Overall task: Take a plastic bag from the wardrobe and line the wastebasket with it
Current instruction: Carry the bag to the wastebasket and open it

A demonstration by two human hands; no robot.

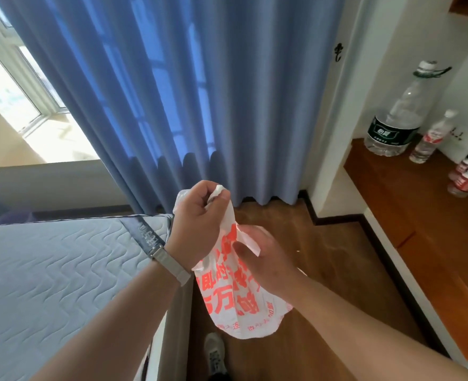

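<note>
Between the bare mattress (48, 265) and blue curtain (172, 92), we already have the plastic bag (235, 306), left hand (197, 224) clenched on its top, right hand (265, 259) gripping its middle; no wastebasket in view, so lining remains.

The open room is the strip of wood floor (323, 259) in the middle of the frame, running from the bottom up to the blue curtain (172, 92). Both hands, left hand (197, 224) and right hand (265, 262), hold the plastic bag (238, 306) over this strip. A shoe (215, 353) stands on it at the bottom. The mattress (48, 284) blocks the lower left. The wooden desk (420, 215) blocks the right side, with bottles (398, 119) standing on its far end, upper right.
</note>
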